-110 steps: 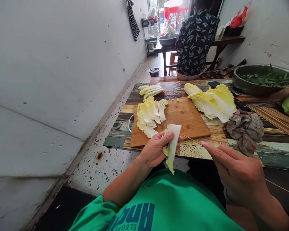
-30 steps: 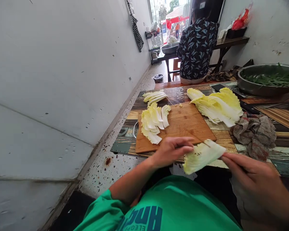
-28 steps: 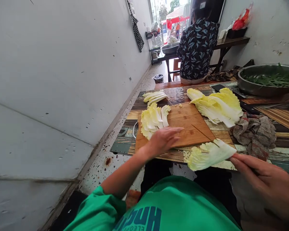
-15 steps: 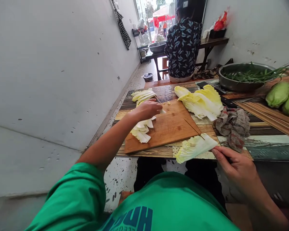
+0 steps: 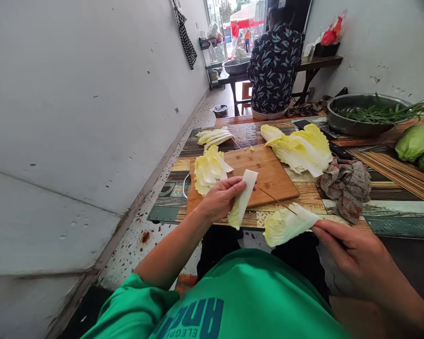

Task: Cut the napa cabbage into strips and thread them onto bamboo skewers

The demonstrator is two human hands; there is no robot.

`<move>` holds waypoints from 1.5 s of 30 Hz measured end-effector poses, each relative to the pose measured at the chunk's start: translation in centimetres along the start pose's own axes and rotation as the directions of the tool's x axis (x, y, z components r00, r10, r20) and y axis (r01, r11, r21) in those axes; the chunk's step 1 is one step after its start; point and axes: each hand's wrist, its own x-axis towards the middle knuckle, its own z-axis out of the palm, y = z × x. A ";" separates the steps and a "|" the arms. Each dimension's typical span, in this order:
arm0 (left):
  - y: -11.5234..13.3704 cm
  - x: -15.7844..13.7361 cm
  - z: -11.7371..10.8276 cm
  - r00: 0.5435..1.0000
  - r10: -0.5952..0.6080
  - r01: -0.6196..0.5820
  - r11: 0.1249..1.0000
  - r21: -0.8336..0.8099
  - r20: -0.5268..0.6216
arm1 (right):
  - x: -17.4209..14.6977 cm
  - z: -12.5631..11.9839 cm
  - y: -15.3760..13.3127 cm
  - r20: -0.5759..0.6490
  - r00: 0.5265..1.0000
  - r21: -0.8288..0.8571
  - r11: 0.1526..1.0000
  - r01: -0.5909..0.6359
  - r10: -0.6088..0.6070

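My left hand (image 5: 219, 200) is closed on a strip of napa cabbage (image 5: 241, 202), held upright over the front edge of the wooden cutting board (image 5: 275, 176). A thin wooden skewer (image 5: 273, 197) reaches from beside that hand into several layered pieces of napa cabbage (image 5: 288, 227). My right hand (image 5: 349, 247) pinches the white end of those pieces; its fingers partly cover whatever else they hold. Cut cabbage pieces (image 5: 209, 170) lie on the board's left side. Behind the board is a bundle of cabbage (image 5: 215, 137) with a skewer sticking out.
Large cabbage leaves (image 5: 300, 148) lie right of the board, beside a crumpled cloth (image 5: 348, 186). Farther right are a knife (image 5: 339, 151), bundled skewers (image 5: 395, 172), a metal bowl of greens (image 5: 371, 113) and green vegetables (image 5: 414, 142). A person (image 5: 277, 70) sits beyond the table.
My left hand has come back from the far part of the board toward me and now holds up a cabbage strip near the skewer's tip. My right hand stays nearly in place.
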 end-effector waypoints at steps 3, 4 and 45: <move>0.0 -0.1 -0.2 0.998 -0.039 0.037 0.998 -0.040 -0.042 | -0.1 0.3 -0.1 0.016 1.000 0.002 1.000 0.014 -0.014; 0.0 -0.1 -0.1 0.998 -0.043 0.041 0.998 -0.047 -0.050 | 0.0 0.3 -0.1 0.015 1.000 -0.004 1.000 0.020 -0.020; -0.7 -0.6 1.2 0.994 -0.051 0.019 0.953 0.303 0.097 | 2.1 -1.0 -1.9 0.215 0.967 0.138 0.976 -0.168 0.136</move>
